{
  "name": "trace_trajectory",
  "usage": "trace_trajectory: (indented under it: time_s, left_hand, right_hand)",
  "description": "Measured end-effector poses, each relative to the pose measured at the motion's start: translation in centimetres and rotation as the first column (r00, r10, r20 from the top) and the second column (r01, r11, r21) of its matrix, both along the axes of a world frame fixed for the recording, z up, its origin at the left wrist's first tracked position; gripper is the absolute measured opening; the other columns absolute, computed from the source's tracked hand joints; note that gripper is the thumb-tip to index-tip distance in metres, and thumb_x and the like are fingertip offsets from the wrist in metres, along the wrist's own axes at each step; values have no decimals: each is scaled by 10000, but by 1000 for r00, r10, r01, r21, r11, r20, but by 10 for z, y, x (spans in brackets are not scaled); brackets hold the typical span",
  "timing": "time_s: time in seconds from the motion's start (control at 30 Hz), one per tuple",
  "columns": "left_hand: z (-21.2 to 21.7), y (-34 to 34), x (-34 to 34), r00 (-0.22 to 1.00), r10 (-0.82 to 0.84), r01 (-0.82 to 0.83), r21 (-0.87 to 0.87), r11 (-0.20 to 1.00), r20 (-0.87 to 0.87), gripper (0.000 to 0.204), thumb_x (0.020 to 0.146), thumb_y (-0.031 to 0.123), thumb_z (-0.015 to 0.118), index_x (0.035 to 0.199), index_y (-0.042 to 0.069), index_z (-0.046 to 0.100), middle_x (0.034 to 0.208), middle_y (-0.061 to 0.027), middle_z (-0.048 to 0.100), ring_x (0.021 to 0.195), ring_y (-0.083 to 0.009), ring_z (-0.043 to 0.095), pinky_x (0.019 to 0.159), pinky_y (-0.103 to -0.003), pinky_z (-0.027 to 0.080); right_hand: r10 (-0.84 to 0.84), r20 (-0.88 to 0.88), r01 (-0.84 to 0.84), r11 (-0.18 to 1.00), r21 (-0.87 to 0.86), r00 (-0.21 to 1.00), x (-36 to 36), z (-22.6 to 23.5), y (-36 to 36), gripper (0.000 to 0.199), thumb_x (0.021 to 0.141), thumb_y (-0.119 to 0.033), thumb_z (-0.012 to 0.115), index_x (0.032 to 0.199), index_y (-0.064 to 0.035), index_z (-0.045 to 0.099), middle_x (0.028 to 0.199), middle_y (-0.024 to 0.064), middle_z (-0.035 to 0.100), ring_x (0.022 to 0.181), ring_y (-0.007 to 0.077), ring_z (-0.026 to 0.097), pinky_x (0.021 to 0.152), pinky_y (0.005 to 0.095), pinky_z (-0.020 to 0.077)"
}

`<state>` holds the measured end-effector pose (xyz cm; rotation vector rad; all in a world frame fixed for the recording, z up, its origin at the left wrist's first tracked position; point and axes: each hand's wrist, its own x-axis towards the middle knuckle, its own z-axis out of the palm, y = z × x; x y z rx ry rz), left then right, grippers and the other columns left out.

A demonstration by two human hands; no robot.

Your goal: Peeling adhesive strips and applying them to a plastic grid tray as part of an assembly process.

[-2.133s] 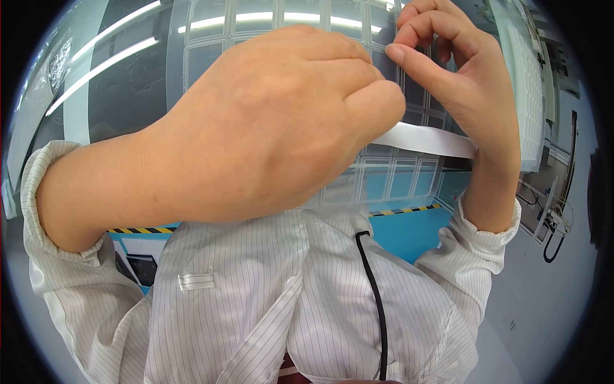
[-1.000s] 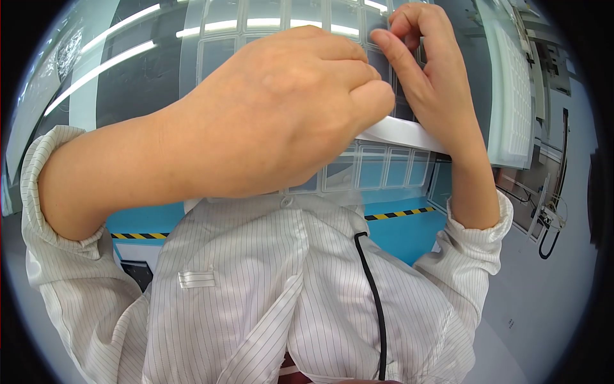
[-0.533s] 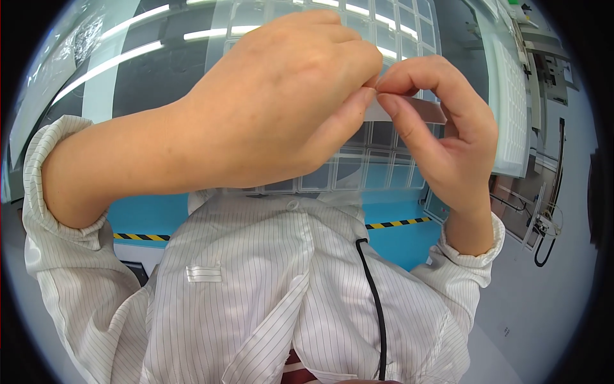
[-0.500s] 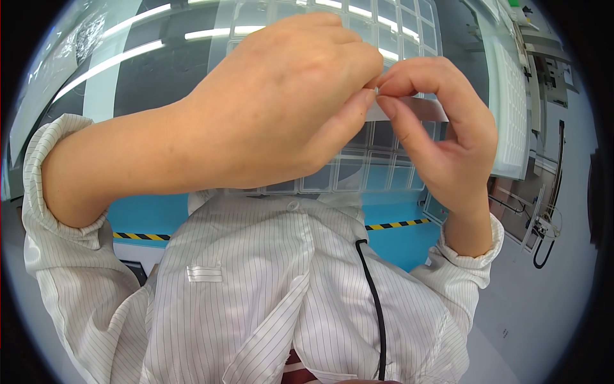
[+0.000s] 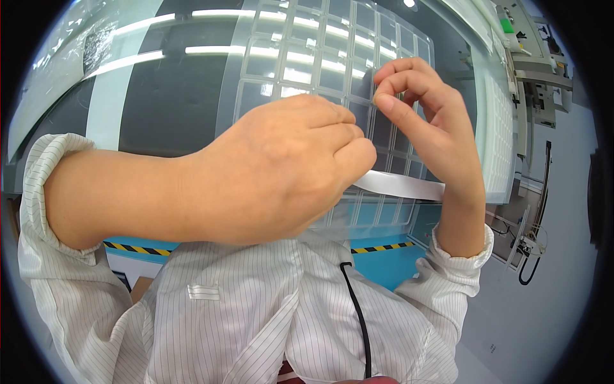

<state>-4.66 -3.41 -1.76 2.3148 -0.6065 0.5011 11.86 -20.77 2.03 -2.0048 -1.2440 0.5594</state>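
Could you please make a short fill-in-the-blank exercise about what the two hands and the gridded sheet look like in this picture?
1. The clear sheet in front of the hands is divided into a grid of small ____.
2. The right hand pinches its thumb and ____ together at the sheet.
3. The left hand holds the end of a narrow ____ strip.
4. A thin ____ cable hangs down the striped coat.

Missing words: squares; forefinger; white; black

Left hand hovering knuckles-up, fingers curling in; right hand rising upright beside it, thumb and forefinger pinching together.
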Motion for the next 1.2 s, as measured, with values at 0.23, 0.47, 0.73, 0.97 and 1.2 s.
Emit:
trace_trajectory:
  time_s: [0.23, 0.47, 0.73, 0.97, 1.2]
  left_hand:
    - [-1, 1, 1, 1000, 6, -6, 24, 1000, 11, 225, 668, -51, 701, 872, -30, 608, 1037, -174, 720, 1040, -337, 706, 919, -438, 589]
    - [-2, 3, 3, 1000, -3, 3, 15, 1000, 31, 215, 670, -49, 701, 857, -28, 599, 1025, -177, 720, 1033, -342, 708, 901, -444, 593]
    - [-3, 1, 4, 1000, -8, 8, 5, 1000, 30, 215, 663, -52, 701, 847, -26, 595, 1015, -178, 719, 1017, -341, 709, 882, -438, 596]
    - [-4, 1, 3, 999, 0, 0, -6, 1000, 47, 203, 665, -55, 691, 843, -30, 595, 1000, -178, 719, 1007, -337, 712, 874, -436, 600]
    - [-4, 1, 3, 999, -12, 12, 9, 1000, 37, 211, 656, -39, 687, 847, -32, 597, 1010, -185, 710, 1014, -340, 703, 866, -434, 598]
  right_hand:
    - [-46, -44, 43, 998, -53, 998, -1, -3, 4, 117, 912, -131, 724, 916, -18, 692, 1102, 30, 606, 860, 81, 488, 721, 227, 368]
    - [-67, -19, 66, 997, -32, 998, -4, -7, 5, 92, 912, -114, 712, 898, -27, 686, 1085, 12, 597, 901, 82, 499, 733, 227, 360]
    - [-77, -19, 77, 997, -19, 997, -5, -10, 4, 87, 914, -111, 708, 889, -31, 682, 1089, 6, 595, 915, 83, 508, 734, 228, 358]
    - [-85, 20, 85, 996, -32, 996, -7, -7, 5, 67, 871, -80, 730, 875, -27, 689, 1075, 12, 617, 899, 90, 518, 728, 234, 366]
    - [-50, 111, 54, 998, -32, 993, -6, -5, 8, 86, 826, -62, 758, 852, -27, 683, 1019, 20, 638, 852, 100, 532, 708, 243, 383]
